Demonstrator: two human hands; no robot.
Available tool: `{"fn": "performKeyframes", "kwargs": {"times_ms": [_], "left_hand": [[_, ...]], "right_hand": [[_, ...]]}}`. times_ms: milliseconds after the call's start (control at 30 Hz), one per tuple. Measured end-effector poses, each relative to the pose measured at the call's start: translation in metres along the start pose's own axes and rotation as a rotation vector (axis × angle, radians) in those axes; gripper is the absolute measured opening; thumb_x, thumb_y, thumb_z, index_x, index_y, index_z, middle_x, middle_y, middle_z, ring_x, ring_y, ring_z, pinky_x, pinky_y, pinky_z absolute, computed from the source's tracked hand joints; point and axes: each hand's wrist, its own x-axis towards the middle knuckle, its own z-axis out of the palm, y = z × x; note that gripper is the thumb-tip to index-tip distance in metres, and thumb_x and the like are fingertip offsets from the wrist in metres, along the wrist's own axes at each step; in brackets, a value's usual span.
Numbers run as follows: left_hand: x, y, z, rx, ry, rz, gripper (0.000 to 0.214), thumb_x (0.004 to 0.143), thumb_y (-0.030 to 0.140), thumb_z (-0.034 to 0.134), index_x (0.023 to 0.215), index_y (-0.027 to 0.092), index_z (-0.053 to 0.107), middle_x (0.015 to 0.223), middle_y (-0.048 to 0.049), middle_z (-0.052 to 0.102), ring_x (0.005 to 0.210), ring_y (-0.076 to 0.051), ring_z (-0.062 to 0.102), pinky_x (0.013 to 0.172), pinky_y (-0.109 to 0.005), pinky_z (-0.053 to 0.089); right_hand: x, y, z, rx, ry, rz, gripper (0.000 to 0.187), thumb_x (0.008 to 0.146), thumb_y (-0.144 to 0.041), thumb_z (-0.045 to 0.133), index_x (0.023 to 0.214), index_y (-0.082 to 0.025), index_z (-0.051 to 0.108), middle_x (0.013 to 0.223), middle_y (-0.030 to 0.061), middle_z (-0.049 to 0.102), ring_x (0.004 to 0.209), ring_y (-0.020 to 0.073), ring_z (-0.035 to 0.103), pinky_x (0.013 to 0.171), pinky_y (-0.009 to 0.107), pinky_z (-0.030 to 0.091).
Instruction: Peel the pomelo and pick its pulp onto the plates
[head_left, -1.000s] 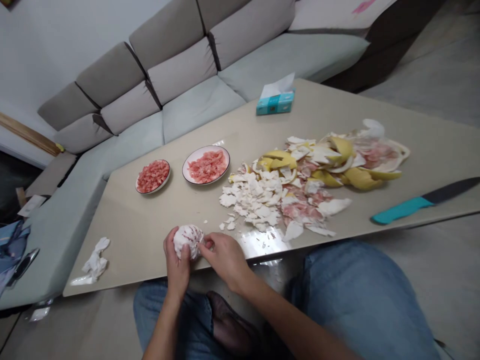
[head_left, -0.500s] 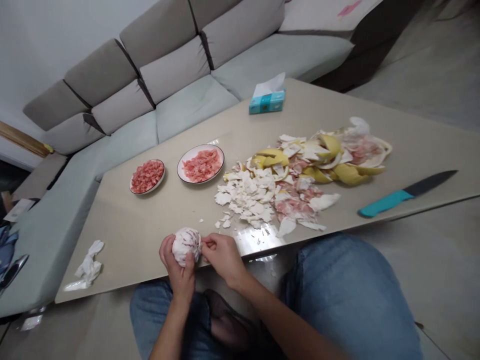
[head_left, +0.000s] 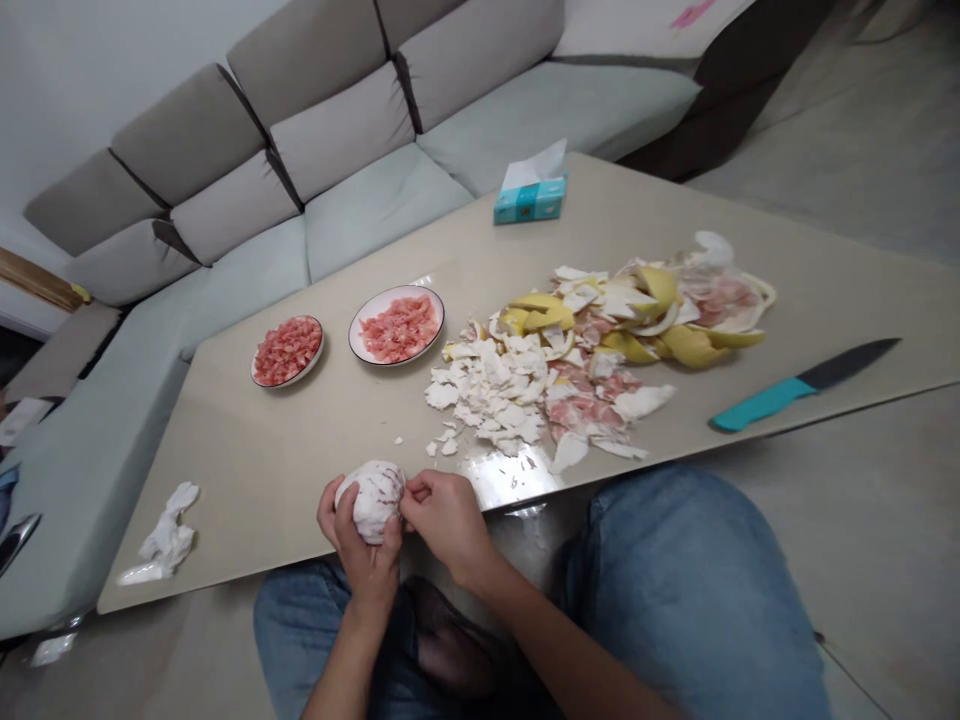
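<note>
My left hand (head_left: 358,548) cups a peeled pomelo (head_left: 376,494), white pith with pink streaks, just above the near edge of the beige table (head_left: 300,450). My right hand (head_left: 442,518) is closed in a pinch against the fruit's right side, its fingertips on the pith. A heap of white pith pieces (head_left: 499,395) lies just beyond my hands, running into a pile of yellow rind and pink membrane (head_left: 645,320).
Two plates of pink pomelo flesh, a small plate (head_left: 287,351) and a larger plate (head_left: 396,325), stand mid-table. A teal-handled knife (head_left: 802,385) lies at the right edge, a tissue box (head_left: 529,195) at the far side, a crumpled tissue (head_left: 169,535) near left. A grey sofa (head_left: 300,170) stands behind.
The camera has drifted a little, shifting the scene left. My hands have held the pomelo in the same place, the fruit turned slightly in my left hand.
</note>
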Motion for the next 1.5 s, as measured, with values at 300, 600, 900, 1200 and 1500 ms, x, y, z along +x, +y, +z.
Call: {"fn": "performKeyframes", "kwargs": {"times_ms": [300, 600, 900, 1200, 1500], "left_hand": [[0.005, -0.002, -0.003, -0.01, -0.016, -0.011, 0.049, 0.085, 0.04, 0.058, 0.13, 0.026, 0.044, 0.133, -0.0126, 0.041, 0.125, -0.029, 0.043, 0.104, -0.047, 0.037], [0.004, -0.011, -0.004, -0.038, -0.007, -0.025, 0.051, 0.086, 0.041, 0.055, 0.132, 0.024, 0.041, 0.133, -0.0134, 0.041, 0.126, -0.028, 0.041, 0.106, -0.049, 0.034], [-0.002, -0.006, -0.003, 0.03, 0.024, 0.084, 0.052, 0.085, 0.041, 0.058, 0.131, 0.026, 0.041, 0.135, -0.0143, 0.039, 0.125, -0.03, 0.042, 0.101, -0.049, 0.038], [0.0, -0.003, 0.001, 0.046, 0.058, 0.106, 0.051, 0.083, 0.038, 0.061, 0.128, 0.025, 0.044, 0.133, -0.0135, 0.041, 0.121, -0.029, 0.044, 0.099, -0.048, 0.039], [0.01, -0.023, -0.009, -0.163, -0.071, -0.158, 0.05, 0.085, 0.042, 0.056, 0.129, 0.021, 0.044, 0.129, -0.0129, 0.045, 0.123, -0.028, 0.044, 0.107, -0.046, 0.033]], "right_hand": [[0.007, 0.003, -0.001, 0.147, -0.03, 0.067, 0.012, 0.065, -0.008, 0.058, 0.062, -0.019, 0.06, 0.052, -0.0035, 0.062, 0.047, 0.0138, 0.062, 0.044, 0.02, 0.044], [0.003, 0.002, -0.012, 0.224, -0.14, 0.013, 0.013, 0.075, -0.014, 0.056, 0.068, -0.017, 0.068, 0.057, -0.0008, 0.066, 0.049, 0.0133, 0.062, 0.049, 0.02, 0.046], [0.003, -0.006, -0.016, 0.192, -0.173, 0.115, 0.012, 0.07, -0.012, 0.058, 0.061, -0.017, 0.065, 0.049, -0.0023, 0.061, 0.045, 0.013, 0.059, 0.044, 0.02, 0.042], [0.019, -0.003, -0.013, -0.039, -0.139, 0.139, 0.005, 0.061, -0.014, 0.063, 0.057, -0.018, 0.062, 0.045, -0.0058, 0.055, 0.046, 0.011, 0.054, 0.046, 0.019, 0.037], [0.025, 0.004, -0.015, 0.104, -0.244, 0.028, 0.005, 0.066, -0.013, 0.059, 0.065, -0.018, 0.061, 0.053, -0.0052, 0.055, 0.05, 0.0104, 0.052, 0.049, 0.02, 0.038]]}}
